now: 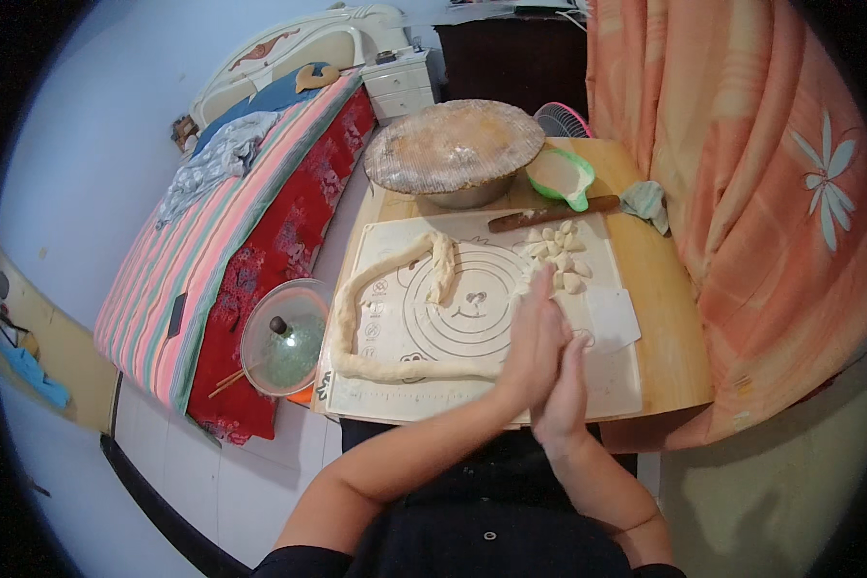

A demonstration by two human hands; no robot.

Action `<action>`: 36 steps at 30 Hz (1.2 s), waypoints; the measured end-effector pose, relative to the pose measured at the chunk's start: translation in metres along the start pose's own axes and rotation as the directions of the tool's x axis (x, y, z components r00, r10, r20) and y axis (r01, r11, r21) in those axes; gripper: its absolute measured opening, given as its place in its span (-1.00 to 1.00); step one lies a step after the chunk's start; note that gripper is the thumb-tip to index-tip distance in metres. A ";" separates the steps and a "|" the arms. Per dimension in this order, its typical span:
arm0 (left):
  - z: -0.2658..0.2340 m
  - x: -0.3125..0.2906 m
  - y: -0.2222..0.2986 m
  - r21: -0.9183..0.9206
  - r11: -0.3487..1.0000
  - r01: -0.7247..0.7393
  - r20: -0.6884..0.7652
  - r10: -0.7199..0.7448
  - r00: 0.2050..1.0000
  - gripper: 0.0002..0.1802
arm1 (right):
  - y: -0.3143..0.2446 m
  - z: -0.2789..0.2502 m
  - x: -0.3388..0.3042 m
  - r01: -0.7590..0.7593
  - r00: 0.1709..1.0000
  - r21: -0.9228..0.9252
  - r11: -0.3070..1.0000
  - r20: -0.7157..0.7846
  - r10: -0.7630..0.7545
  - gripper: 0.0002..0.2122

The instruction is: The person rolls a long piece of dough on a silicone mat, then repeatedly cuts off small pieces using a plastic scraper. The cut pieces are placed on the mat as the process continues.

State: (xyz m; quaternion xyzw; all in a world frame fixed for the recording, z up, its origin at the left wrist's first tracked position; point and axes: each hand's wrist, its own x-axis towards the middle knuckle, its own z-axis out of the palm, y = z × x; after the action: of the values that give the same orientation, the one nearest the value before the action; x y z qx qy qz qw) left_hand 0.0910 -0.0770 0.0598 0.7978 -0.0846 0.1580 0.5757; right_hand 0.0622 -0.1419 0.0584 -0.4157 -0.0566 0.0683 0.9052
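Hands: left hand and right hand are laid palm to palm, fingers straight; whether anything is held between them cannot be told.
Dough rope: laid on the printed mat, left of the hands; its near end is hidden by the left hand and wrist (contact cannot be judged).
Rope's direction: the near run is stretched sideways toward the left wrist; the left side is pointed away from the person; the far run is bent right, then back toward the person.
Dough pieces: over a dozen, clustered just beyond the fingertips; some are overlapped.
Counted: one dough rope, one rolling pin, one green bowl, two hands.
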 end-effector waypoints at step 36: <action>-0.048 -0.004 -0.041 0.573 0.817 -0.064 0.046 0.046 0.998 -0.31 | 0.033 0.019 0.006 -0.310 0.903 0.514 0.800 -0.105 0.417 -0.48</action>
State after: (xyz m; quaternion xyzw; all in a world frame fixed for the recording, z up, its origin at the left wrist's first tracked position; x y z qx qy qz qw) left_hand 0.0924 -0.0180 0.0355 0.9336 -0.0647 0.1809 0.3025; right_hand 0.0630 -0.1054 0.0464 -0.1831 0.1407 0.2087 0.9503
